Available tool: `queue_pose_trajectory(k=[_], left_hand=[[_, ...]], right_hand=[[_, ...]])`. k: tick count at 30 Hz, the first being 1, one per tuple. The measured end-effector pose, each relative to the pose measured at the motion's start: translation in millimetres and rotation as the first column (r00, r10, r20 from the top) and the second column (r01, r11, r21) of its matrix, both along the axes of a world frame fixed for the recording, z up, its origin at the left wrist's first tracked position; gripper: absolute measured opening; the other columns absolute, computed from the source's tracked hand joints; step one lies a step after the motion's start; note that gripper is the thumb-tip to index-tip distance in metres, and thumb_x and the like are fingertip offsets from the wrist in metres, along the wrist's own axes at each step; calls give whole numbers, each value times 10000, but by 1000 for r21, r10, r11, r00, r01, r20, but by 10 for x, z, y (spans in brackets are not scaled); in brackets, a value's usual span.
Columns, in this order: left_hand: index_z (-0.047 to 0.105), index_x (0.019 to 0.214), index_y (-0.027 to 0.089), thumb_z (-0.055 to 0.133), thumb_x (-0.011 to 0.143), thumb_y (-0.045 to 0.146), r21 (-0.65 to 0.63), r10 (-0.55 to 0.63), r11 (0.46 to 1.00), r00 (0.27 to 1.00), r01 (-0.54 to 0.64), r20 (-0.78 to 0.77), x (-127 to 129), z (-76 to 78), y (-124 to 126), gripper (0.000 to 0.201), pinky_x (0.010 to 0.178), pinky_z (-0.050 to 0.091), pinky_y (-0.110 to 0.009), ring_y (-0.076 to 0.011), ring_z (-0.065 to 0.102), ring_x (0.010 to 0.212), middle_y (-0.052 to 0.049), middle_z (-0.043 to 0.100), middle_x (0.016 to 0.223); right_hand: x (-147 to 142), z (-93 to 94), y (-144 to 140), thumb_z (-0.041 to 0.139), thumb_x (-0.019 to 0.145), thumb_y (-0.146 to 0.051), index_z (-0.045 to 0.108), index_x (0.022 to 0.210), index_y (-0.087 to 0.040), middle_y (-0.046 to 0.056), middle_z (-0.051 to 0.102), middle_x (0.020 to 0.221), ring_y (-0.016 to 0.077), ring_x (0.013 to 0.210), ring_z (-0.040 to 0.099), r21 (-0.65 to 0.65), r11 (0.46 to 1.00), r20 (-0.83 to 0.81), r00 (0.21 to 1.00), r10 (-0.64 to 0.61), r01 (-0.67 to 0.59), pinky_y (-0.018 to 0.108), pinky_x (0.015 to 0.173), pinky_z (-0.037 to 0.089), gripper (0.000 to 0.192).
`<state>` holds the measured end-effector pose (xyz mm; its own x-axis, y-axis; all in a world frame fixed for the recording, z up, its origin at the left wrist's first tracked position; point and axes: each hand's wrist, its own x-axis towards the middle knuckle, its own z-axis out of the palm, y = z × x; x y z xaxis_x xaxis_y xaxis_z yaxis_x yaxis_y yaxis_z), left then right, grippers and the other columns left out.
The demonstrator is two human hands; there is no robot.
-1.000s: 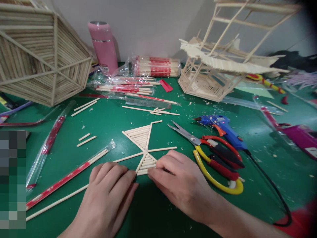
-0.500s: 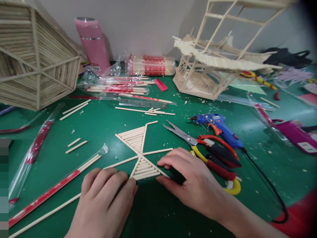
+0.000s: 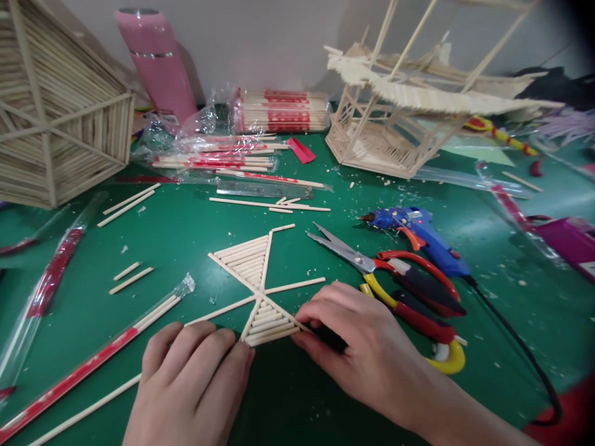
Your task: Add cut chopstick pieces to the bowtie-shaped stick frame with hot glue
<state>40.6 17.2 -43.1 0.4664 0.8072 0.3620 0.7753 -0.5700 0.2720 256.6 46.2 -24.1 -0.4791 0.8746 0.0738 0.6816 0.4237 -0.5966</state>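
A flat star-shaped frame of chopsticks [image 3: 260, 292] lies on the green table, its spokes crossing in the middle. Two opposite wedges, the upper one [image 3: 244, 257] and the lower one [image 3: 269, 322], are filled with rows of short cut pieces. With curled fingers my left hand [image 3: 193, 378] grips the end of the lower-left spoke; its fingertips are partly hidden. My right hand [image 3: 357, 347] pinches the lower-right spoke's end between thumb and forefinger. Under my left hand passes a long chopstick [image 3: 88, 409].
Scissors [image 3: 344, 251], pliers [image 3: 418, 291] and a blue glue gun [image 3: 413, 235] with a black cord lie at right. Behind stand a pink flask [image 3: 160, 74], wrapped chopsticks [image 3: 281, 111], a stick-built house model [image 3: 381, 136] and a slatted stick panel [image 3: 88, 130]. Cut pieces [image 3: 131, 280] lie left.
The view has shifted slightly. My right thumb and forefinger have closed in on the end of the lower-right spoke. My left hand stays at the lower-left spoke.
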Motion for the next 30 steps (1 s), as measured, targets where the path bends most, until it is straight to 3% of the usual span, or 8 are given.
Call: queue_pose_trajectory(k=[6,16,30], left_hand=[[550,927,230,496,850,149,12,-4,1000,1000,4,-15,3,1,0,123,773,326,-374,-202,495,808,3,634,812],[573,933,215,504,852,168,79,-105,991,993,109,-52,-67,-30,43,116,759,346,-329,-178,526,782,7,646,818],[585,865,193,529,837,178,40,-41,999,996,38,74,-20,-33,46,64,736,387,-284,-145,574,742,12,656,780]], right_hand=[[-1,-6,12,525,853,-217,573,802,-194,6,549,727,150,694,480,-23,1000,8,1000,-10,10,276,592,348,74],[9,-17,-10,559,829,-187,551,832,-193,-8,532,714,135,662,477,1,999,-28,998,-48,48,260,578,347,10],[-8,-4,-10,538,834,-200,541,717,-197,-1,527,672,140,636,462,-15,998,35,998,-53,53,261,554,312,116]])
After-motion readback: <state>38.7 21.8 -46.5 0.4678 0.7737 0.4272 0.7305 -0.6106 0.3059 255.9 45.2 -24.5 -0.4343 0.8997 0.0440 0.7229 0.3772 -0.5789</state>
